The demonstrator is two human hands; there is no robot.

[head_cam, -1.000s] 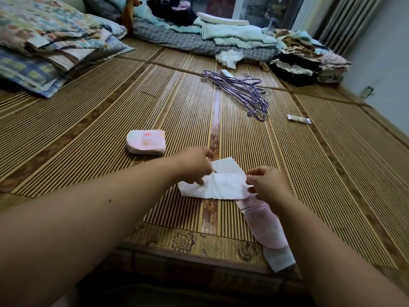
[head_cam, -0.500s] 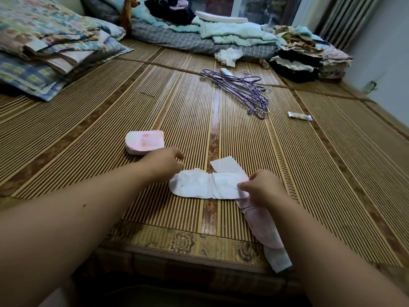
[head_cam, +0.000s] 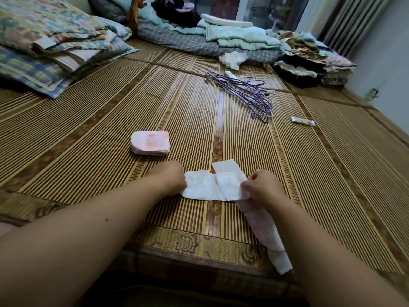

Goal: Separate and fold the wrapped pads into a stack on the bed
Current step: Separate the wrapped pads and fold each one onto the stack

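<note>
A white pad lies unfolded flat on the bamboo mat near the bed's front edge. My left hand grips its left end and my right hand pinches its right end. A small white paper flap sticks out behind the pad. A pink wrapper strip trails from under my right hand toward the bed edge, ending in a white piece. A folded pink pad stack sits on the mat to the left, beyond my left hand.
Purple wire hangers lie in a pile mid-bed. A small silver wrapped tube rests at the right. Folded quilts and pillows fill the far left, with piles of clothes at the far right.
My left hand pulled leftward from beside my right hand, spreading the white pad open flat. My right hand stayed on the pad's right end.
</note>
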